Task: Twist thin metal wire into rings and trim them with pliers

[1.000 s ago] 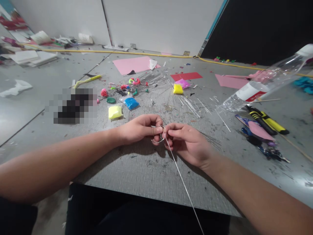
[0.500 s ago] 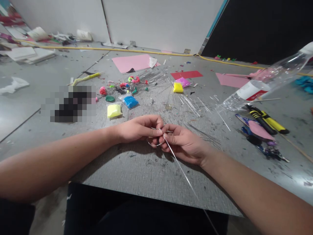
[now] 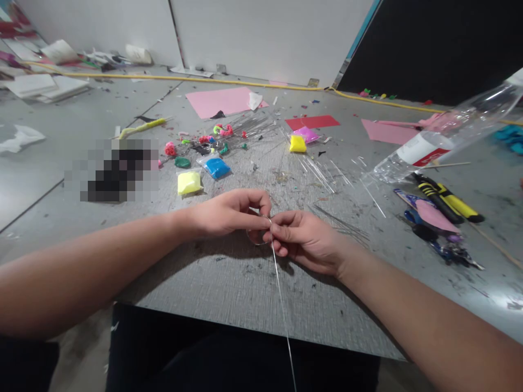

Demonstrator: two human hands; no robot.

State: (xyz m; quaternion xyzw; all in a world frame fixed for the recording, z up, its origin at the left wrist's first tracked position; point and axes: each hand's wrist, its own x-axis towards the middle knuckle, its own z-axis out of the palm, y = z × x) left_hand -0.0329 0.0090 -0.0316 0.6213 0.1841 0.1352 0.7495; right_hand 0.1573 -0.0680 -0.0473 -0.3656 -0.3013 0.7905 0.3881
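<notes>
Lengthwise — wire [image 3: 281, 305] tail toward viewer

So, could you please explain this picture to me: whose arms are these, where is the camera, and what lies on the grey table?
There is no machine: these are one person's bare arms, seen from a camera worn on the head, looking down. The left hand and right hand meet and pinch a thin wire, which runs toward the person. On the grey table lie a yellow packet, a blue packet, pink paper, loose wires and, at right, a clear bottle.
</notes>
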